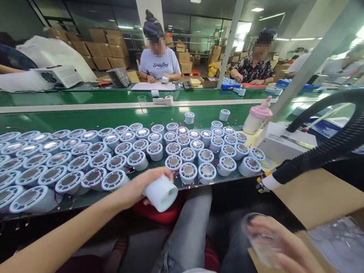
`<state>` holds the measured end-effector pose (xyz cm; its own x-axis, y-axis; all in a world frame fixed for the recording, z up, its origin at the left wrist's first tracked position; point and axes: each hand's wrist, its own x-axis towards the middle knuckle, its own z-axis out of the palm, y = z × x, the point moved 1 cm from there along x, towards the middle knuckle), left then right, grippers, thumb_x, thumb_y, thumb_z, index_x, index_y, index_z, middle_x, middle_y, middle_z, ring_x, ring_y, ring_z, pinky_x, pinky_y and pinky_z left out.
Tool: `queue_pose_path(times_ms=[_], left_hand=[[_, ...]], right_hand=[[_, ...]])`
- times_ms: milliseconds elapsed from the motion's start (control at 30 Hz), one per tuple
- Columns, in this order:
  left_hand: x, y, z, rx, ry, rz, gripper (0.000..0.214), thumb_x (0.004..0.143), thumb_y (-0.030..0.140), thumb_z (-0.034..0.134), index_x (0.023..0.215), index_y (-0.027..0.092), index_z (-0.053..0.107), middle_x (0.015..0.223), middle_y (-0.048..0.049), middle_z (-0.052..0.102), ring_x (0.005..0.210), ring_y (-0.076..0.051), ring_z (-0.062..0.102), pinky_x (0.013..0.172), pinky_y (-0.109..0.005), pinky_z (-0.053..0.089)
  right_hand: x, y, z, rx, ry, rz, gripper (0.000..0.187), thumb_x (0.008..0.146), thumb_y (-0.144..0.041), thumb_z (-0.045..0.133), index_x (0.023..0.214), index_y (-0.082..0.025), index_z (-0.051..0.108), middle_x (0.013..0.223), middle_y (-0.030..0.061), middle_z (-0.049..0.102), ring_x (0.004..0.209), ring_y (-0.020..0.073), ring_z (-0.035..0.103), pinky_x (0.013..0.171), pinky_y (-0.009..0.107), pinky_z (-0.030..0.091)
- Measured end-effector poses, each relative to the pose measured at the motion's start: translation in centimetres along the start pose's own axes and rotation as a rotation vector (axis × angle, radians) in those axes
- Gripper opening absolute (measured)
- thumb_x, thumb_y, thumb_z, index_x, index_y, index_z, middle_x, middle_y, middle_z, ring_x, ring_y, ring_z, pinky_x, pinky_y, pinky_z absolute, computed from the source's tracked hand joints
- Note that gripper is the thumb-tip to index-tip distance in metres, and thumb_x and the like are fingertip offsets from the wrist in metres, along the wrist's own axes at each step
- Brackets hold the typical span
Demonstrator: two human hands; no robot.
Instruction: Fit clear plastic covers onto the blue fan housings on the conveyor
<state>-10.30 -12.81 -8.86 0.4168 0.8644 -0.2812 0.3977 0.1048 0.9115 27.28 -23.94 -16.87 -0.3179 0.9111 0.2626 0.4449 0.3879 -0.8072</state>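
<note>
My left hand [139,186] is wrapped round a light blue cylindrical housing [159,192], tilted with its open end toward the lower right, above my lap. In my right hand [287,242], low on the right, is a clear plastic cup [263,244]; hand and cup are smeared by motion. Beyond my left hand, many similar blue housings [188,173] stand in rows on the green bench [113,114], with round metallic or grey discs in their tops and thin red and dark wires beside several of them.
At the right, a black corrugated hose [313,155] arches down to a nozzle near the bench edge. Below it stands an open cardboard box [315,197] holding clear plastic pieces. A pink-lidded bottle [257,115] and a white box [284,138] stand behind. Two co-workers sit across the bench.
</note>
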Motion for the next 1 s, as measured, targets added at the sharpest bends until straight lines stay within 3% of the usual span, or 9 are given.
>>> queue_pose_path(times_ms=[100, 200, 300, 400, 467, 633, 767, 867, 1000], left_hand=[[2.2, -0.3, 5.3, -0.11, -0.376, -0.093, 0.045, 0.083, 0.058, 0.041, 0.085, 0.015, 0.054, 0.069, -0.0004, 0.05, 0.053, -0.011, 0.045, 0.043, -0.02, 0.034], [3.4, 0.5, 8.6, 0.131, -0.587, 0.093, 0.032, 0.087, 0.045, 0.048, 0.085, 0.016, 0.06, 0.077, -0.001, 0.054, 0.064, -0.013, 0.051, 0.056, -0.022, 0.043], [3.6, 1.5, 9.8, 0.376, -0.488, 0.337, 0.021, 0.089, 0.033, 0.053, 0.09, 0.016, 0.066, 0.092, -0.0032, 0.058, 0.083, -0.016, 0.056, 0.077, -0.026, 0.045], [3.5, 1.4, 10.1, 0.418, -0.311, 0.384, 0.022, 0.085, 0.033, 0.063, 0.102, 0.019, 0.066, 0.096, -0.0036, 0.06, 0.088, -0.018, 0.058, 0.078, -0.028, 0.045], [3.5, 0.7, 10.4, 0.343, -0.244, 0.431, 0.041, 0.075, 0.039, 0.076, 0.109, 0.02, 0.064, 0.1, -0.0037, 0.06, 0.091, -0.019, 0.058, 0.08, -0.028, 0.046], [3.7, -1.8, 11.3, 0.263, -0.155, 0.548, 0.058, 0.06, 0.046, 0.085, 0.111, 0.026, 0.069, 0.11, -0.007, 0.052, 0.103, -0.023, 0.055, 0.09, -0.036, 0.048], [3.8, -2.9, 11.6, 0.217, -0.235, 0.536, 0.066, 0.058, 0.044, 0.087, 0.119, 0.027, 0.065, 0.131, -0.0117, 0.048, 0.122, -0.031, 0.049, 0.103, -0.045, 0.042], [3.8, -2.9, 11.8, 0.082, -0.357, 0.478, 0.07, 0.064, 0.035, 0.085, 0.128, 0.026, 0.058, 0.127, -0.0107, 0.058, 0.117, -0.029, 0.056, 0.101, -0.044, 0.045], [3.3, -2.7, 12.0, -0.208, -0.411, 0.286, 0.065, 0.073, 0.026, 0.078, 0.132, 0.024, 0.052, 0.133, -0.011, 0.056, 0.116, -0.026, 0.058, 0.094, -0.038, 0.052]], right_hand=[[2.5, -3.5, 4.3, -0.289, -0.016, -0.217, 0.052, 0.089, -0.021, 0.053, 0.14, -0.026, 0.046, 0.127, 0.0164, 0.049, 0.11, 0.0314, 0.061, 0.083, 0.04, 0.059], [5.0, -5.0, 6.0, -0.586, 0.066, -0.226, 0.053, 0.082, -0.011, 0.054, 0.133, -0.024, 0.053, 0.126, 0.0188, 0.047, 0.104, 0.0367, 0.057, 0.077, 0.051, 0.057], [5.6, -4.8, 5.6, -0.612, 0.026, -0.089, 0.035, 0.078, -0.005, 0.056, 0.108, -0.02, 0.066, 0.131, 0.0178, 0.048, 0.107, 0.0383, 0.053, 0.077, 0.052, 0.055], [4.9, -4.5, 4.9, -0.312, -0.086, 0.078, 0.015, 0.076, -0.007, 0.063, 0.086, -0.019, 0.063, 0.128, 0.0125, 0.051, 0.111, 0.0321, 0.054, 0.086, 0.044, 0.052], [4.5, -4.6, 4.7, -0.098, -0.096, 0.182, 0.004, 0.082, -0.016, 0.064, 0.081, -0.02, 0.061, 0.122, 0.0095, 0.054, 0.108, 0.0264, 0.057, 0.089, 0.04, 0.049], [4.3, -5.0, 4.8, 0.19, 0.039, 0.356, 0.027, 0.092, -0.032, 0.054, 0.07, -0.02, 0.065, 0.111, 0.0071, 0.057, 0.098, 0.0208, 0.06, 0.079, 0.031, 0.047], [4.6, -4.3, 4.6, 0.384, 0.131, 0.482, 0.031, 0.083, -0.033, 0.065, 0.056, -0.018, 0.063, 0.099, 0.0061, 0.061, 0.09, 0.0203, 0.062, 0.069, 0.027, 0.049], [4.7, -3.6, 4.4, 0.548, 0.17, 0.542, 0.032, 0.08, -0.034, 0.07, 0.052, -0.019, 0.065, 0.097, 0.0067, 0.067, 0.091, 0.0221, 0.065, 0.067, 0.026, 0.052], [4.0, -3.4, 4.2, 0.537, 0.091, 0.384, 0.007, 0.076, -0.029, 0.077, 0.082, -0.026, 0.077, 0.122, 0.0061, 0.067, 0.117, 0.0278, 0.06, 0.091, 0.035, 0.053]])
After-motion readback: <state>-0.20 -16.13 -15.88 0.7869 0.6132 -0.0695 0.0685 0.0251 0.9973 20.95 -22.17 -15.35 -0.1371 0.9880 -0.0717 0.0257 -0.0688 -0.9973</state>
